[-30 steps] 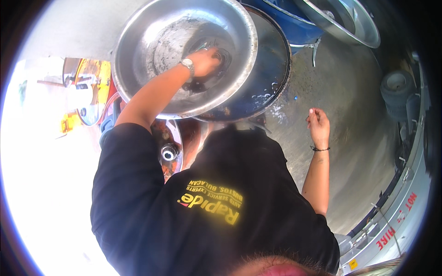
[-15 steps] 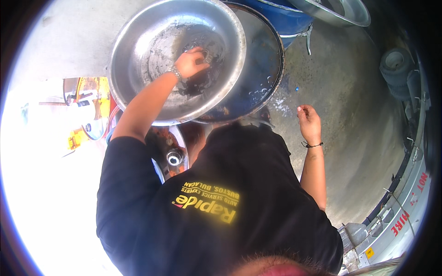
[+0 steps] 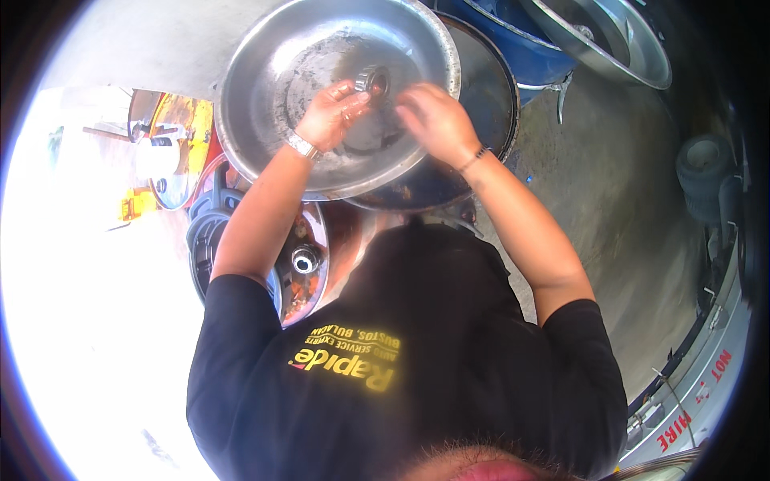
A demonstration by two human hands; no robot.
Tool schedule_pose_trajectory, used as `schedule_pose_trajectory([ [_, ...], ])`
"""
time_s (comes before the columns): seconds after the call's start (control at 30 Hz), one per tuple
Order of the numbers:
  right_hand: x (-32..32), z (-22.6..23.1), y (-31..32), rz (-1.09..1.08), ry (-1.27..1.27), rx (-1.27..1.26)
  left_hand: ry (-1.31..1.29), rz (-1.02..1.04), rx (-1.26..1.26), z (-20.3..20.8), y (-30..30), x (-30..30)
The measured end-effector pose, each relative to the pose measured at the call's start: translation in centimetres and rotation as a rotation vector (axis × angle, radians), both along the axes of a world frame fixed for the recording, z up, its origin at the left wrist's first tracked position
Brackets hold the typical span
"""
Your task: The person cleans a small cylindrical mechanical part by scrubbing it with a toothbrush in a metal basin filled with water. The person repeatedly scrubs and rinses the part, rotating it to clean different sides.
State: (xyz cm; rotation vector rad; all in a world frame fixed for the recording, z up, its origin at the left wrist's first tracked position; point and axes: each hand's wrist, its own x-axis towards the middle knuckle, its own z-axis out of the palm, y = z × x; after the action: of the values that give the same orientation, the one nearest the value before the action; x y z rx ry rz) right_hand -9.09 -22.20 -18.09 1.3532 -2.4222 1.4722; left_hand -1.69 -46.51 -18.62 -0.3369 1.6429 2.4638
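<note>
The left hand (image 3: 330,114) still pinches a ring-shaped bearing (image 3: 371,81) over the metal basin (image 3: 250,104). The right hand (image 3: 437,120), blurred, has moved in beside it, partly open, seemingly empty.

Black shirt (image 3: 481,377): yellow lettering (image 3: 346,358) is seen upside down, one large word being set with two smaller lines; a small red accent (image 3: 299,366) is included.
Pale panel (image 3: 710,409): red block capitals (image 3: 672,434) are displayed, two groups being divided by a small red mark (image 3: 703,392).

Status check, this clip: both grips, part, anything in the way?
Left grip holding metal ring. Right grip beside it, blurred, apparently empty. Ring over metal basin; nothing visibly blocking.
</note>
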Motion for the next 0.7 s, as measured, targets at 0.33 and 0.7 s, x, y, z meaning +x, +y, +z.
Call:
schedule_pose_trajectory([
  [0.33, -1.5, 0.2, -3.5, 0.292, 0.090, -0.045, 0.154, 0.003, 0.089, 0.2, -0.1, 1.2],
  [0.7, -2.7, 2.2, -3.1, 0.543, -1.168, 0.029, 0.325, -0.222, -0.457, 0.6, -0.6, -1.7],
])
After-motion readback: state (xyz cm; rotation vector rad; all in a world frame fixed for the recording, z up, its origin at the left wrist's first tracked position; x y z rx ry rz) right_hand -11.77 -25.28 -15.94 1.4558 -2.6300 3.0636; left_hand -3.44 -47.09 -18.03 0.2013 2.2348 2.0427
